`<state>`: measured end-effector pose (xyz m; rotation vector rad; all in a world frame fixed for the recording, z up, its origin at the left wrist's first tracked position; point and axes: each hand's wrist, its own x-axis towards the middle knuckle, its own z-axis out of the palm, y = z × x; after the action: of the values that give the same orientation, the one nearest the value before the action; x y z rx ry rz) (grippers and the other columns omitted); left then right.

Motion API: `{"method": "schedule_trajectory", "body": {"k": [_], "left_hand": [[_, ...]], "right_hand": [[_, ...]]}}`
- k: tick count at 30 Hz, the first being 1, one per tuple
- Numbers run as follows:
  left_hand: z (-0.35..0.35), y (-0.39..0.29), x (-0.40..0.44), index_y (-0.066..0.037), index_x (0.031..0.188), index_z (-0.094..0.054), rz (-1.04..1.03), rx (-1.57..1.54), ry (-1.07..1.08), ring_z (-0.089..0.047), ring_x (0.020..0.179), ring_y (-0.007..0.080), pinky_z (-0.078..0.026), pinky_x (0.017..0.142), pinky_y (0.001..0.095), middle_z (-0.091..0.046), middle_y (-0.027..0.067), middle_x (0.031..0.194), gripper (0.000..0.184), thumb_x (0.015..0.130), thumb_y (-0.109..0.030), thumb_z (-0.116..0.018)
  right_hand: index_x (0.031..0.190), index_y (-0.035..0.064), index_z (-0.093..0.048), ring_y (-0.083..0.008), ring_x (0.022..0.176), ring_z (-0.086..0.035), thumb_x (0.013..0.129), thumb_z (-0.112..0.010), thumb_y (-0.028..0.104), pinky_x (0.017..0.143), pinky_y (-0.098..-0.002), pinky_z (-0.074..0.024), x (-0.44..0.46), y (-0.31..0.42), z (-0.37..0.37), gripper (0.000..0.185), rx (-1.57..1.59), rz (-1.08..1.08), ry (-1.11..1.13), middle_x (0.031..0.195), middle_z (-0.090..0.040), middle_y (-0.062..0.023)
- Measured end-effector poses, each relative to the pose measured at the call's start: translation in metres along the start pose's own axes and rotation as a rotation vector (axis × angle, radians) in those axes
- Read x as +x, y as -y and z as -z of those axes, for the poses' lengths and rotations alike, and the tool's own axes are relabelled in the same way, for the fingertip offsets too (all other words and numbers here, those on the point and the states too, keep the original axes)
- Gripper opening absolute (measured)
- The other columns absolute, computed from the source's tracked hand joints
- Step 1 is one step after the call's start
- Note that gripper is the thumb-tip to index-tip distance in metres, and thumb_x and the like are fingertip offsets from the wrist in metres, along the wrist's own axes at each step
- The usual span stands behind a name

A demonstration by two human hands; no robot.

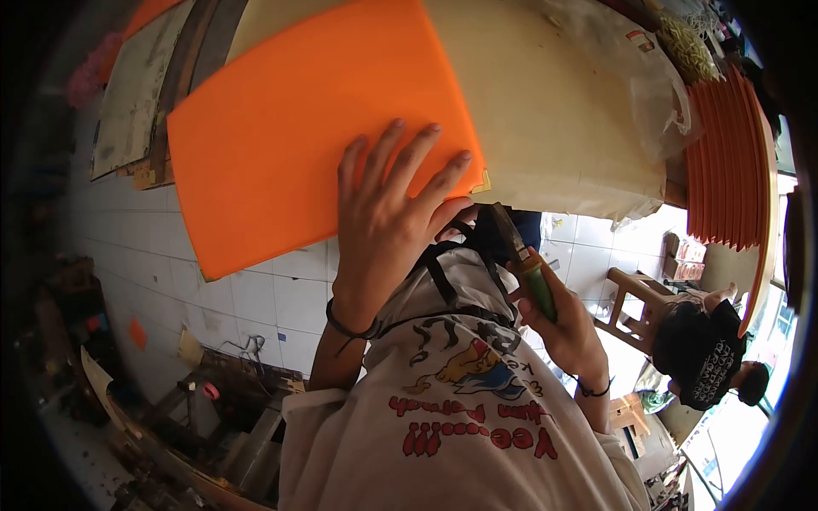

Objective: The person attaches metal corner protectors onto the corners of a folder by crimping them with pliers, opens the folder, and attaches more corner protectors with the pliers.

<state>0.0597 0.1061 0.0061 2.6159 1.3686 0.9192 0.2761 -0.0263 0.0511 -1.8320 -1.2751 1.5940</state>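
Observation:
A flat orange cover lies at an angle on the tan worktop, its near edge jutting over the front. My left hand rests on it with fingers spread. A small gold metal corner piece sits on the cover's right corner, and another gold corner shows at its lower left. In my right hand is a knife with a green handle, its blade pointing up toward the gold corner but apart from it.
The tan worktop carries a clear plastic bag at right. A tall stack of orange covers stands beyond it. At lower right, a person in a black shirt sits near a wooden stool. White floor tiles lie below.

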Motion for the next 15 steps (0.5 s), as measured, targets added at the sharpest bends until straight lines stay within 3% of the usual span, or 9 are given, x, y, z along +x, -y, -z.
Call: {"method": "schedule_trajectory", "body": {"k": [4,7,10,11,14,15], "left_hand": [[-0.003,0.003,0.0,-0.023,0.117,-0.07,-0.029,0.039,-0.001,-0.053,0.117,0.0293,-0.039,0.098,0.0498,-0.059,0.004,0.127,0.047,0.073,-0.039,-0.078],[0.0,0.004,0.007,-0.023,0.118,-0.07,-0.059,0.062,0.021,-0.052,0.114,0.0281,-0.039,0.096,0.0484,-0.058,0.0048,0.127,0.047,0.075,-0.042,-0.076],[0.005,0.004,0.017,-0.027,0.119,-0.068,-0.087,0.076,0.074,-0.05,0.111,0.0289,-0.039,0.093,0.0478,-0.055,0.0069,0.129,0.045,0.078,-0.044,-0.074],[0.008,0.002,0.021,-0.028,0.12,-0.068,-0.101,0.083,0.106,-0.049,0.11,0.0295,-0.038,0.093,0.0478,-0.054,0.0076,0.129,0.044,0.079,-0.044,-0.073],[0.01,0.003,0.028,-0.031,0.12,-0.067,-0.136,0.098,0.166,-0.047,0.109,0.0313,-0.037,0.092,0.0486,-0.051,0.0092,0.13,0.041,0.081,-0.045,-0.07],[0.009,0.004,0.029,-0.031,0.119,-0.067,-0.146,0.1,0.181,-0.046,0.109,0.032,-0.037,0.092,0.0491,-0.051,0.0096,0.13,0.04,0.081,-0.044,-0.07]], "right_hand": [[0.149,0.0009,-0.032,-0.0153,0.093,-0.063,0.091,-0.059,0.005,0.083,-0.0289,-0.0492,-0.008,0.0,0.013,0.063,0.099,0.013,-0.058,0.116,-0.066,-0.0112],[0.146,0.0015,-0.04,-0.0125,0.089,-0.061,0.088,-0.06,0.003,0.08,-0.0278,-0.0501,-0.006,0.005,0.029,0.061,-0.06,0.182,-0.301,0.116,-0.067,-0.0105],[0.143,0.0032,-0.044,-0.0199,0.093,-0.067,0.085,-0.063,0.0,0.081,-0.0318,-0.0516,0.017,0.015,0.04,0.061,-0.319,0.24,-0.607,0.112,-0.067,-0.0156],[0.139,0.0039,-0.049,-0.0271,0.103,-0.068,0.086,-0.064,-0.001,0.083,-0.0362,-0.0527,0.031,0.013,0.046,0.056,-0.409,0.41,-0.669,0.116,-0.065,-0.0191],[0.137,0.0026,-0.051,-0.0219,0.11,-0.065,0.088,-0.062,-0.004,0.09,-0.0339,-0.051,0.064,0.018,0.062,0.051,-0.469,0.554,-0.666,0.122,-0.064,-0.0173],[0.134,0.0021,-0.054,-0.0255,0.112,-0.065,0.085,-0.066,-0.004,0.09,-0.0356,-0.0516,0.076,0.019,0.063,0.051,-0.426,0.609,-0.659,0.124,-0.063,-0.0167]]}}
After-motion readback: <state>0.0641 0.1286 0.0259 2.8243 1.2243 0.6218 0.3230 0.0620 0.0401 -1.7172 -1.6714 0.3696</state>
